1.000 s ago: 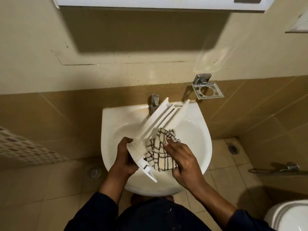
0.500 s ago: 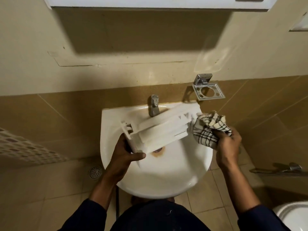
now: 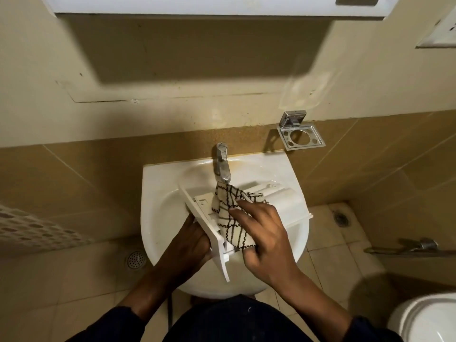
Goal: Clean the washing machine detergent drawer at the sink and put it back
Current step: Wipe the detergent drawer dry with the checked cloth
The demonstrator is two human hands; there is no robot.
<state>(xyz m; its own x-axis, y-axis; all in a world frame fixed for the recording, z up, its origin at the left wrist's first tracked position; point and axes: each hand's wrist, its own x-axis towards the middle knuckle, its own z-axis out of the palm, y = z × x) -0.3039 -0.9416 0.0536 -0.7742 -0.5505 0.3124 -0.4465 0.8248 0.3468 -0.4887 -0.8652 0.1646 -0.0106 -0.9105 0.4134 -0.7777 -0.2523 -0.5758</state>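
Note:
The white plastic detergent drawer (image 3: 281, 199) lies across the white sink (image 3: 162, 193), its front panel toward me and its far end over the right rim. My left hand (image 3: 191, 239) grips the front panel from the left, fingers hidden behind it. My right hand (image 3: 264, 233) holds a cream cloth with a black check pattern (image 3: 229, 208) and presses it onto the drawer's near compartments. The cloth covers much of the drawer's middle.
A chrome tap (image 3: 222, 164) stands at the sink's back, just above the cloth. A chrome soap holder (image 3: 299, 137) is fixed to the tiled wall at the right. A toilet (image 3: 429, 317) sits at lower right, a floor drain (image 3: 135, 259) at left.
My right hand has brought the cloth back from the drawer's right end onto its near compartments. My left hand has turned the drawer so the front panel faces me again.

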